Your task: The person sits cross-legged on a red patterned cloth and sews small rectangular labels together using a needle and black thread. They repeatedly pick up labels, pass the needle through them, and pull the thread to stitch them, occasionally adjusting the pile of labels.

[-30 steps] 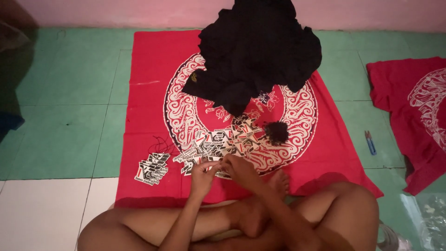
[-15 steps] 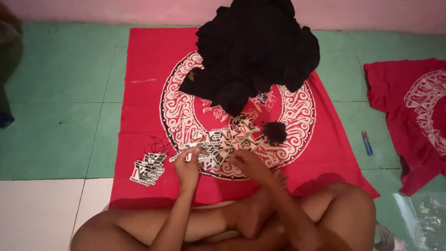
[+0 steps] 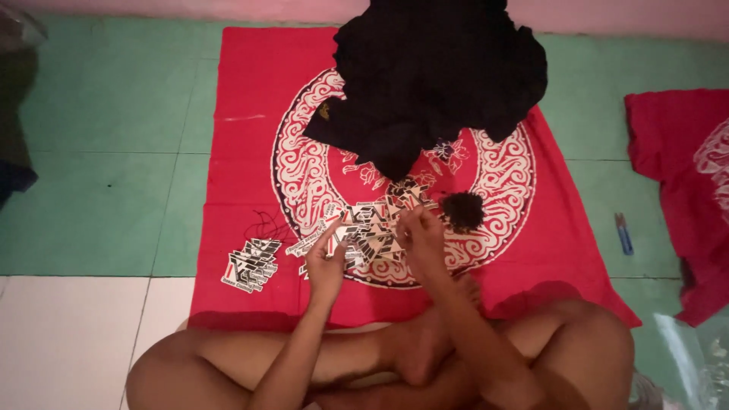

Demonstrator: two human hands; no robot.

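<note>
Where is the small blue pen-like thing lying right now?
In the head view, the blue pen-like thing lies on the green floor at the right, between the big red cloth and the second red cloth.

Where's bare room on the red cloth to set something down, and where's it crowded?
Free: the red cloth's left strip, between its left edge and the white ring pattern, above the small card stack. Also the near right corner, below the dark tuft.
Crowded: the centre, where the left hand and right hand work over the scattered cards, and the top under the black garment.
</note>
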